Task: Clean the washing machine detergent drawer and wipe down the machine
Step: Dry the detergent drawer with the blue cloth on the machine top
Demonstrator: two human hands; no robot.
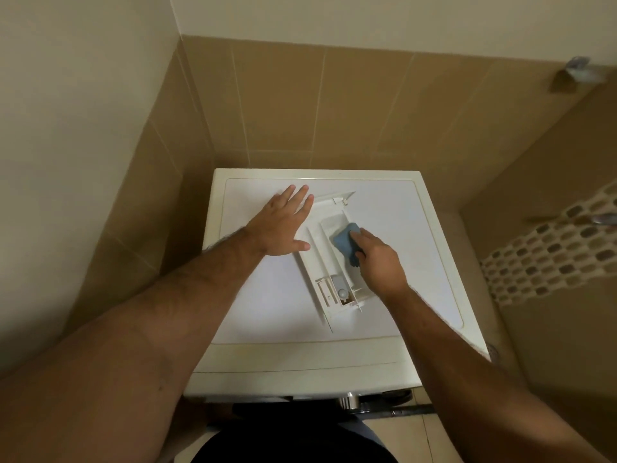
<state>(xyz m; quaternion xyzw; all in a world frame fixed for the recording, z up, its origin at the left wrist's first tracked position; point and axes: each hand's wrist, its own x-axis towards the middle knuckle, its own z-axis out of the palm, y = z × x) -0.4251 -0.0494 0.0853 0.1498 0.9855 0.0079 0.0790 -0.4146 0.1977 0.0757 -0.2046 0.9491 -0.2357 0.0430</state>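
Observation:
The white detergent drawer (322, 248) lies pulled out on top of the white washing machine (410, 228), slanted from near centre toward the back. My left hand (283, 225) rests flat with straight fingers on the machine top, its thumb against the drawer's left side. My right hand (379, 259) grips a blue cloth (345, 242) and presses it into the drawer's large compartment. The drawer's near end shows a small grey siphon cap (341, 289).
Beige tiled walls close in behind and on both sides of the machine. A mosaic tile band (551, 252) runs along the right wall. A metal wall fitting (579, 73) sits high at the right. The machine's door rim (374, 401) shows below the top's front edge.

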